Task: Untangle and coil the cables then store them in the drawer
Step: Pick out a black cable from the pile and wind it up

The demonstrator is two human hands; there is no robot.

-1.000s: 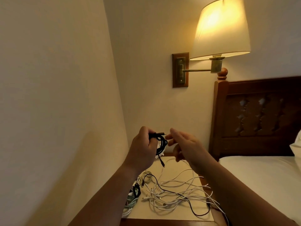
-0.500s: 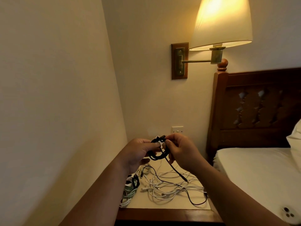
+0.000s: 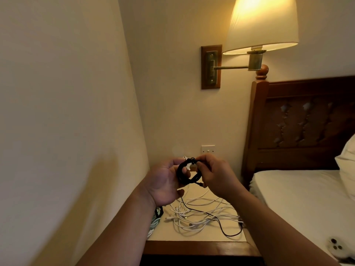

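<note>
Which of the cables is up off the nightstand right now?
The coiled black cable, held between left hand and right hand; the white cables and the other black cable lie tangled on the nightstand.

Bare forearms lead to the bare left hand (image 3: 163,182) and right hand (image 3: 218,177).

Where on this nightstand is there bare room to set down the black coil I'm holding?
A bare strip of the nightstand top runs along its front edge, below the white cable tangle. That tangle and a loose black cable crowd the middle and right; coiled cables crowd the left edge. The back is partly hidden.
</note>
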